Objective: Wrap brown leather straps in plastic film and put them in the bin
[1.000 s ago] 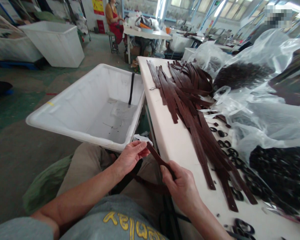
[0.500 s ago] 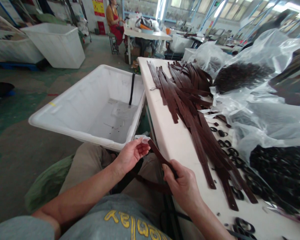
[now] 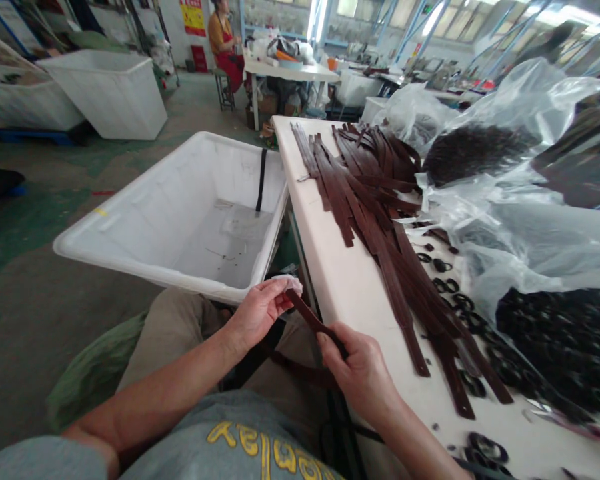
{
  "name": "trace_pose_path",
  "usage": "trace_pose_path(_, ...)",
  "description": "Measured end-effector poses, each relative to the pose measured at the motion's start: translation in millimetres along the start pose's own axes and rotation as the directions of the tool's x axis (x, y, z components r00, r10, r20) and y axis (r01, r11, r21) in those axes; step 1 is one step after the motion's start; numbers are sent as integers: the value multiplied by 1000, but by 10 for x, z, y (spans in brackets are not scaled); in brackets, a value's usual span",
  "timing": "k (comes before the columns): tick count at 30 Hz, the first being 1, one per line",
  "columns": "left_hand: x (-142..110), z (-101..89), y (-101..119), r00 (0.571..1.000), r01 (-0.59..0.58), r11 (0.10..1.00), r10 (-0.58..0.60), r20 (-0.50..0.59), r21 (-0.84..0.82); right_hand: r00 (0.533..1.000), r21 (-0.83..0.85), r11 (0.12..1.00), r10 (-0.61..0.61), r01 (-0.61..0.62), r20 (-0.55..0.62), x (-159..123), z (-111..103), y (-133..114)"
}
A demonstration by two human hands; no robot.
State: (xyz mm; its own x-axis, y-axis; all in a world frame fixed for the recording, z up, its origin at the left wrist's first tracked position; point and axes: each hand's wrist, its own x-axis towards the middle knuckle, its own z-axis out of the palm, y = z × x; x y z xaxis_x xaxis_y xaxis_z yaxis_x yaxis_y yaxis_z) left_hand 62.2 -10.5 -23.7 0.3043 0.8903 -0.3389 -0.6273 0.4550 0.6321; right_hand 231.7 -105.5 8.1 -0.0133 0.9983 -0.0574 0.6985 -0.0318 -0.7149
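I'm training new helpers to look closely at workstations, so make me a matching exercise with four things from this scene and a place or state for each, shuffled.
Things
1. Narrow brown leather-like strap
2. Large white plastic bin
3. Pink-handled metal cutting tool
4. Grey cloth shirt

Places and states
A. Lying on the pale tabletop, near the picture's right edge
B. Bearing yellow lettering
C. Gripped in the right hand
D. Standing left of the tabletop, a black strip down its inner wall

Right pairs: 1-C, 2-D, 3-A, 4-B
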Motion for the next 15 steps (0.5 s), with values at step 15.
trace_pose_path(15, 69, -37, 10, 978, 23, 987, -56, -203, -159, 997, -3, 999, -43, 43, -57, -16, -1, -56)
